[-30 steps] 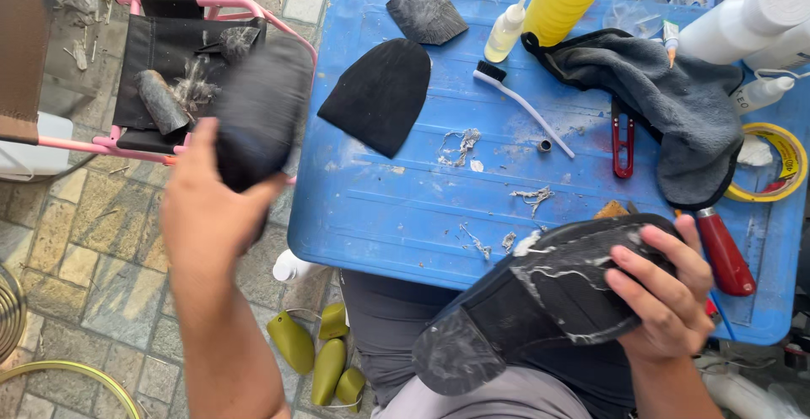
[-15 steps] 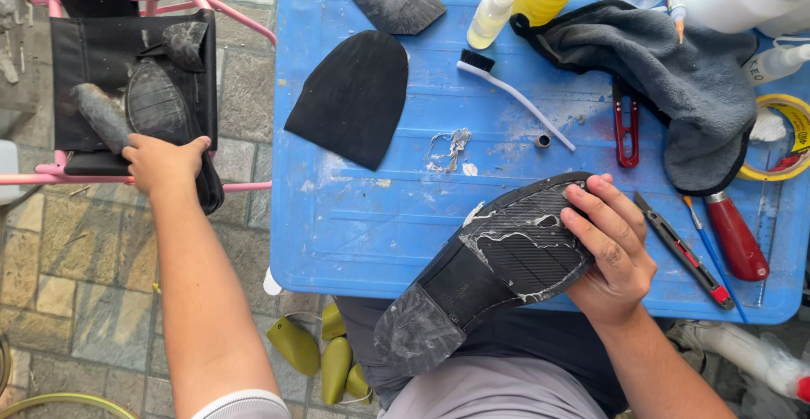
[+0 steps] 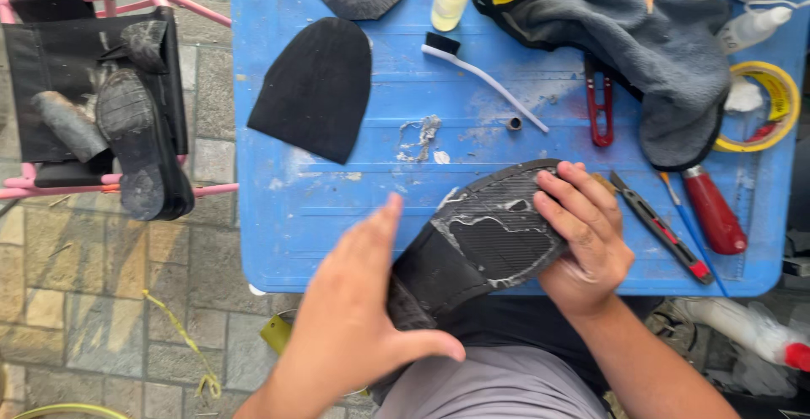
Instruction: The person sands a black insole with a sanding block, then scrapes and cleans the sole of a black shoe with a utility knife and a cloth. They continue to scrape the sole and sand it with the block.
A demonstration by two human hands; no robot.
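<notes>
The right hand [image 3: 582, 237] clamps fingers over the toe of a black shoe [image 3: 477, 246], sole up, above the blue table's [image 3: 337, 208] near edge. The left hand [image 3: 354, 318], fingers spread flat, sits at the heel, at the shoe's 7 o'clock; whether it touches is unclear.

Left hand [image 3: 354, 318]: I see it low and centre in the head view, forearm rising from the bottom edge. Palm open, fingers straight and pressed together, pointing up toward the near edge of the table; thumb spread wide to the right. It grips nothing; whether the palm edge touches anything, I cannot tell.

Right hand [image 3: 582, 237]: forearm enters from the lower right corner, wrist bent over the table's near edge. Fingers [image 3: 561, 195] curled down and leftward, closed on the shoe [image 3: 481, 242], thumb hidden underneath. Both forearms bare.
</notes>
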